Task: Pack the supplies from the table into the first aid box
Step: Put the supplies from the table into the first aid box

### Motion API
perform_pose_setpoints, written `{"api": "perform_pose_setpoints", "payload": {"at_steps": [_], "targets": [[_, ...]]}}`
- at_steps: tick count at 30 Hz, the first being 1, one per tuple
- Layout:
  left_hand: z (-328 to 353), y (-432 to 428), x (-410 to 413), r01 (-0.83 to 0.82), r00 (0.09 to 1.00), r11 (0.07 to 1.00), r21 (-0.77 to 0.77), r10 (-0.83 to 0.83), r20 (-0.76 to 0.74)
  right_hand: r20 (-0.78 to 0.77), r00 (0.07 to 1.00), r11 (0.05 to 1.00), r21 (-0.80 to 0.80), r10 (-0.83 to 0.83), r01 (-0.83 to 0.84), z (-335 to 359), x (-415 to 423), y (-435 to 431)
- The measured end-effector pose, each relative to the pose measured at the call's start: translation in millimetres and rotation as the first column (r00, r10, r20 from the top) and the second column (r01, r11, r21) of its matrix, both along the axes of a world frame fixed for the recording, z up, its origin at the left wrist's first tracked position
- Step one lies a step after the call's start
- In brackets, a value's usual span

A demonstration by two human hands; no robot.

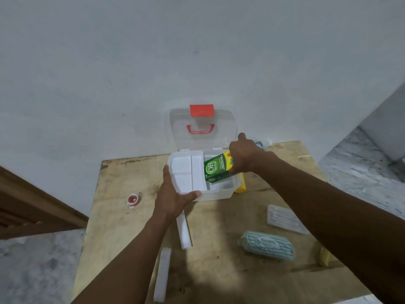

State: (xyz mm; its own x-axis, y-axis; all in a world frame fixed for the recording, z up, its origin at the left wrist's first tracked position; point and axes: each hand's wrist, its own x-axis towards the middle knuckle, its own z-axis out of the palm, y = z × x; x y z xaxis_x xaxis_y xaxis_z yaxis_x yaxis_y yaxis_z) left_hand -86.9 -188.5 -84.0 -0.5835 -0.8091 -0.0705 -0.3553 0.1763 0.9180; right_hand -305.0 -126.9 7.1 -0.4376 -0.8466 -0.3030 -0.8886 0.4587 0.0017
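The first aid box (215,193) sits at the far middle of the wooden table (122,216), its clear lid (221,132) standing open against the wall, red latch (201,110) and handle (200,129) on it. A white tray (188,172) fills the box's left part. The left hand (173,197) grips the box and tray at the near left corner, thumb along the front rim. The right hand (243,155) is closed on a green carton (215,171), tilted, its lower end inside the right part of the box.

Around the box: a yellow item (240,187) touches its right side, mostly hidden. A red-centred tape roll (133,199) lies alone to the left. Two white sticks (183,230) (162,275) lie near the front, one partly under the left wrist. A clear flat case (285,218) and a teal striped pack (266,244) lie to the right, under the right forearm. Another yellow thing (324,256) peeks out beside that arm, too covered to identify. Something bluish (260,143) behind the right hand is blurred.

The table's left half is mostly bare. Its near edge is cut off by the frame.
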Motion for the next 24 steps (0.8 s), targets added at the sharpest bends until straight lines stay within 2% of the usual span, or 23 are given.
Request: {"api": "perform_pose_setpoints", "payload": {"at_steps": [7,15,24], "targets": [[-6,-4,-1,0.002,1.0,1.0,-0.017,-0.002,-0.007,0.179,0.984,0.999,-0.04,-0.012,0.02,-40,14,-23],[-6,-3,-2,-0.034,0.999,0.999,-0.014,0.034,0.013,0.358,0.931,0.98,-0.149,-0.071,0.132,-84,26,-29],[-7,-2,-3,-0.066,0.997,0.997,-0.041,0.067,0.026,0.414,0.901,0.973,-0.12,-0.133,0.199,-87,26,-25]]}}
